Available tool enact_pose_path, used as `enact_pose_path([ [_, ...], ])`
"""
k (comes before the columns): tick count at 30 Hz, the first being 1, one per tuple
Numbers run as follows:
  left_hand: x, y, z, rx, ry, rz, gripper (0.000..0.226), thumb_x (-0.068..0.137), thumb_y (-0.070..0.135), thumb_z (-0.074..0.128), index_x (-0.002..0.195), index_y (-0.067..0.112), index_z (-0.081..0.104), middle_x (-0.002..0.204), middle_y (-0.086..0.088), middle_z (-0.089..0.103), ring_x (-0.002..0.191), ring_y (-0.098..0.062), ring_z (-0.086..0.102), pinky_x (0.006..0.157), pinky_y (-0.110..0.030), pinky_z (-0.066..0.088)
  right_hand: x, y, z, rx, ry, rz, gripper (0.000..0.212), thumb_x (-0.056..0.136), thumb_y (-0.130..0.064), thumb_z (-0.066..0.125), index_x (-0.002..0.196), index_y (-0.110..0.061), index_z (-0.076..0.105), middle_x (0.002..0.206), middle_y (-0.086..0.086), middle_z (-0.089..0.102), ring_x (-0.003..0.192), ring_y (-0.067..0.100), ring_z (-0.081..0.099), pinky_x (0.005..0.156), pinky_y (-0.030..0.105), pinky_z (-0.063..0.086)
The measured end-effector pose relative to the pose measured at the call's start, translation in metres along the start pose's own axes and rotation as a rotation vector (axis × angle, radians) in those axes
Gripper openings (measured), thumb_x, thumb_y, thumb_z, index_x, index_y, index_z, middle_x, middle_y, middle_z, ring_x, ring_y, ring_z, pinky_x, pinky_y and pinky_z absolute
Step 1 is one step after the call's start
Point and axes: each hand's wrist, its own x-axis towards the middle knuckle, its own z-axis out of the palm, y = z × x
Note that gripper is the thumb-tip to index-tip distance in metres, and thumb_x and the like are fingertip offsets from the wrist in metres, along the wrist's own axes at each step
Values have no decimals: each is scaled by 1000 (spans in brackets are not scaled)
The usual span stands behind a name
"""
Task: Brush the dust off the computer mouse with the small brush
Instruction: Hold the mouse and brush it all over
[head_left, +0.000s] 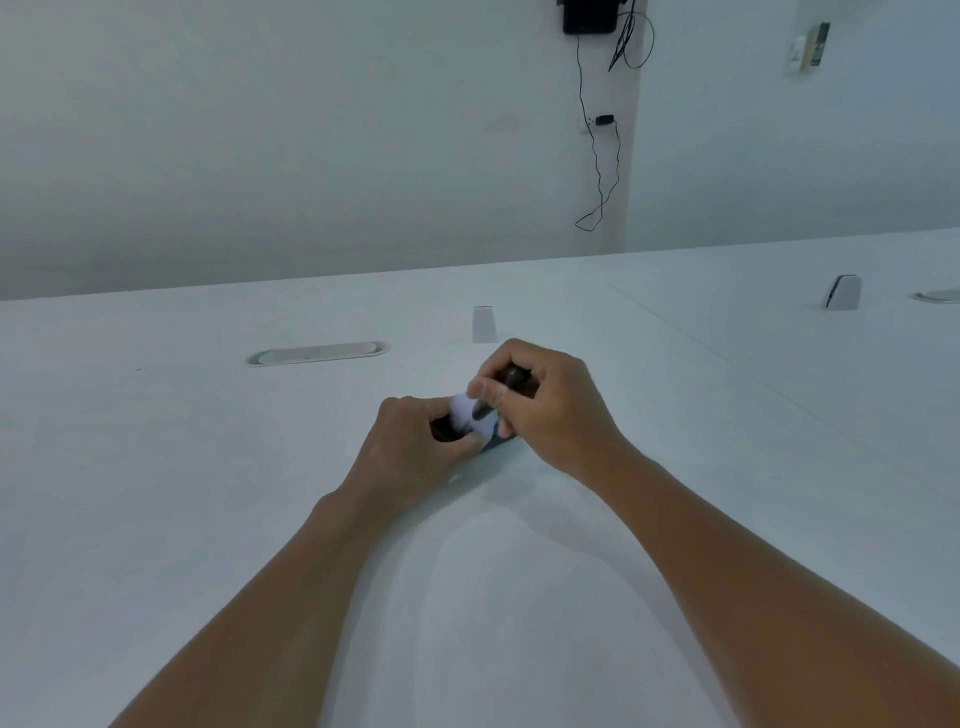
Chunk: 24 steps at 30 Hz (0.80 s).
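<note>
My left hand (410, 441) is closed around a dark computer mouse (445, 427) on the white table (208, 493); only a small dark part of the mouse shows between the fingers. My right hand (545, 410) grips the dark handle of a small brush (511, 379), tilted down to the left. Its pale bristles (465, 410) are blurred and lie on the mouse between my two hands. A dark edge (500, 442) under my right hand could belong to the mouse, but I cannot tell.
A long oval cable slot (318, 353) lies in the table to the far left. A small white bracket (483, 324) stands just beyond my hands; another bracket (842, 292) and a round grommet (937, 296) sit far right. A black box (589, 15) with hanging cables is on the wall.
</note>
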Motion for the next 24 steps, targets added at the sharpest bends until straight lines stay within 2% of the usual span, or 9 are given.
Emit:
enact_pose_path([
  [2, 0, 0, 0, 15, -3, 12, 20, 85, 27, 79, 68, 19, 70, 48, 10, 50, 47, -6, 37, 48, -14, 33, 1, 2, -2, -12, 23, 13, 10, 91, -9, 74, 83, -6, 69, 67, 8, 72, 48, 13, 59, 56, 30, 55],
  [6, -2, 2, 0, 55, -15, 32, 10, 85, 28, 77, 94, 27, 80, 59, 3, 64, 52, -7, 48, 55, -15, 42, 5, 21, -11, -246, 218, 41, 14, 91, -9, 72, 80, -7, 64, 62, 2, 63, 55, 12, 53, 54, 15, 40],
  [10, -4, 4, 0, 1, -27, 64, 25, 82, 18, 79, 102, 33, 79, 82, 9, 78, 77, -13, 72, 75, -27, 56, 11, 13, -18, -25, 323, 134, 10, 92, -15, 72, 97, -10, 64, 79, 1, 72, 54, 10, 65, 57, 18, 50],
  [13, -5, 5, -1, -13, -28, 79, 35, 80, 18, 79, 101, 46, 72, 87, 8, 78, 75, -11, 71, 78, -30, 56, 11, 2, -16, 7, 233, 42, 6, 97, -11, 64, 93, -8, 60, 80, 3, 73, 55, 19, 69, 56, 22, 52],
  [15, -6, 6, -2, -11, -36, 74, 33, 79, 21, 76, 101, 45, 69, 85, -1, 77, 68, -12, 64, 78, -38, 57, 10, 7, -17, -185, 91, 41, 8, 98, -13, 60, 91, -13, 57, 74, 2, 70, 63, 23, 70, 62, 32, 56],
  [17, -6, 7, -2, -3, -35, 61, 34, 79, 21, 76, 100, 45, 66, 84, -5, 77, 72, -22, 67, 80, -42, 57, 11, 12, -24, -330, 86, 102, 10, 97, -16, 57, 88, -17, 55, 70, 2, 68, 63, 25, 67, 64, 42, 58],
  [20, -5, 8, -2, 16, -35, 70, 40, 79, 21, 78, 100, 52, 63, 85, -5, 78, 84, -29, 71, 80, -41, 57, 12, 6, -28, -134, 141, 66, 9, 99, -11, 61, 90, -8, 59, 74, 5, 73, 50, 11, 62, 55, 24, 52],
  [22, -4, 6, -3, 14, -26, 69, 44, 79, 20, 80, 99, 56, 64, 87, 0, 79, 79, -22, 72, 81, -39, 57, 12, 3, -27, 2, 93, 113, 11, 99, -10, 63, 91, -3, 61, 76, 9, 75, 47, 13, 60, 48, 15, 44],
  [24, -4, 5, -2, 11, -30, 71, 43, 79, 19, 79, 98, 54, 65, 88, -1, 79, 71, -14, 67, 81, -39, 56, 12, 10, -29, -32, 76, 194, 15, 98, -13, 64, 87, -4, 59, 77, 7, 76, 47, 15, 61, 46, 13, 42],
])
